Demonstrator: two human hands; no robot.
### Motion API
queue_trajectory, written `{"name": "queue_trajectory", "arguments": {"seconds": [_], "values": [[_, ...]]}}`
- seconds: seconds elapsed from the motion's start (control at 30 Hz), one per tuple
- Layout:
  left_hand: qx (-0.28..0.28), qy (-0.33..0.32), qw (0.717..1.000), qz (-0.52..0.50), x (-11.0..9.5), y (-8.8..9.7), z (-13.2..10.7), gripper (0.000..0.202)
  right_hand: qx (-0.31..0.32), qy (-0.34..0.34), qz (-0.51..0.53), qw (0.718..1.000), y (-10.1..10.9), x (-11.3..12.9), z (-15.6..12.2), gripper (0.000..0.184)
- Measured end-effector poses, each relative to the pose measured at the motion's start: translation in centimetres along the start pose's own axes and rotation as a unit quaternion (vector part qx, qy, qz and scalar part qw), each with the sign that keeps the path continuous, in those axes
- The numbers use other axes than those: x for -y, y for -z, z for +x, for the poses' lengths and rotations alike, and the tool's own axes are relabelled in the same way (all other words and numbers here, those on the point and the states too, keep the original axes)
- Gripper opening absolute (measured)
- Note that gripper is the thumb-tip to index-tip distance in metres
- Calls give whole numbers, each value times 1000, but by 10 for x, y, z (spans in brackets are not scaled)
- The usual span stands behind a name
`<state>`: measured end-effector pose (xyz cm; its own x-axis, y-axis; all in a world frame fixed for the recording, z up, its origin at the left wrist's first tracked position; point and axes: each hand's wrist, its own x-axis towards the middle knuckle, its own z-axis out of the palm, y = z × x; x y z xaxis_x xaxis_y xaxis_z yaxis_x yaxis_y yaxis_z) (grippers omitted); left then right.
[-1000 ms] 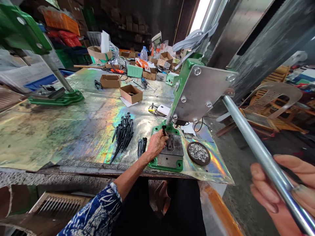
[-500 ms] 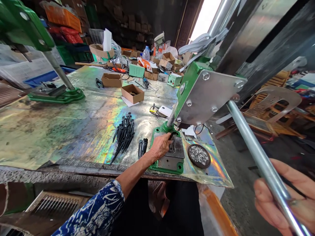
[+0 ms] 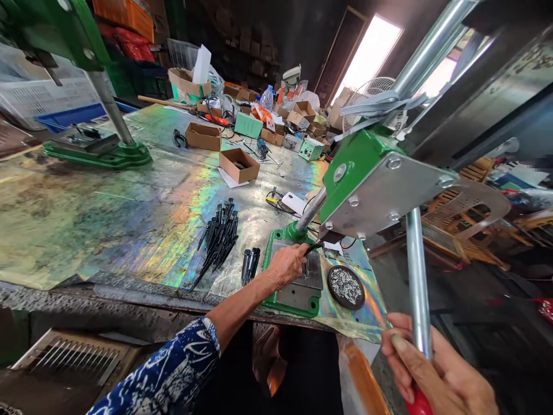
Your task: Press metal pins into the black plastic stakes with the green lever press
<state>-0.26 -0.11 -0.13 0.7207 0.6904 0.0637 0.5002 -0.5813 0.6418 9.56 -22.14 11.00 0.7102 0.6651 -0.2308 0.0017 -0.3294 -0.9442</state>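
Left hand (image 3: 287, 265) is pinched shut on a thin black piece (image 3: 311, 249), holding it over the steel plate of a green metal hand press (image 3: 356, 173). The press stands near the front edge of a rainbow-shiny table sheet (image 3: 129, 230). Right hand (image 3: 432, 369) wraps tight around the long shiny steel lever bar (image 3: 417, 276) of the press. Just beside the press sits a round dark dish (image 3: 345, 287) of tiny silver bits. Left of the press lies a heap of black spikes (image 3: 218, 242).
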Motion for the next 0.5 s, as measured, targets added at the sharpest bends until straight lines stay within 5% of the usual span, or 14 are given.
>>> {"name": "queue_trajectory", "arguments": {"seconds": [0.23, 0.5], "values": [[13, -7, 1000, 13, -1, 0, -1, 25, -13, -2, -37, 999, -25, -5, 13, 58], [22, 9, 1000, 0, -2, -2, -1, 24, -25, 24, -41, 999, -28, -21, 23, 52]]}}
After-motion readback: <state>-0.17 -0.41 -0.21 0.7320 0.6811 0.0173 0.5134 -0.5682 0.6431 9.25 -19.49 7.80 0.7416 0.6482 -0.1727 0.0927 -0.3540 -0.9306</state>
